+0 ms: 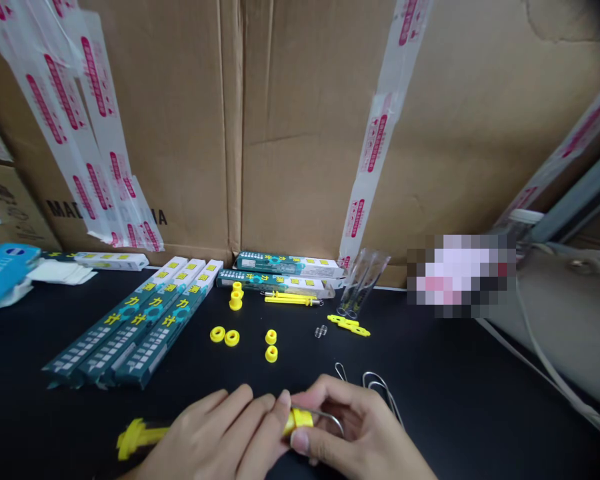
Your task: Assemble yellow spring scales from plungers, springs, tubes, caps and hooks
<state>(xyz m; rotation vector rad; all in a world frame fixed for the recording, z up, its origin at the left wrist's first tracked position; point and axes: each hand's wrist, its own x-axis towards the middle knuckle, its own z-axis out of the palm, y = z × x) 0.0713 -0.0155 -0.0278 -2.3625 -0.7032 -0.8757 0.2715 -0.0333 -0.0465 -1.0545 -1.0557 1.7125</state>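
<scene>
Teal boxes [145, 327] are lying toward the tabletop's [460, 380] far edge, leaving the near edge free. There, the left hand [210, 433] and right hand [355, 427] are gripping a yellow collar [299, 420] firmly, steadying its wire loop [330, 415], while a yellow bar [140, 435] is jutting left.

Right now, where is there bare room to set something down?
Bare black tabletop lies right of the wire loops, and left of the green boxes, below the blue box. It is crowded between boxes and loops, among the yellow rings, and around the left hand and right hand on a yellow piece.
</scene>
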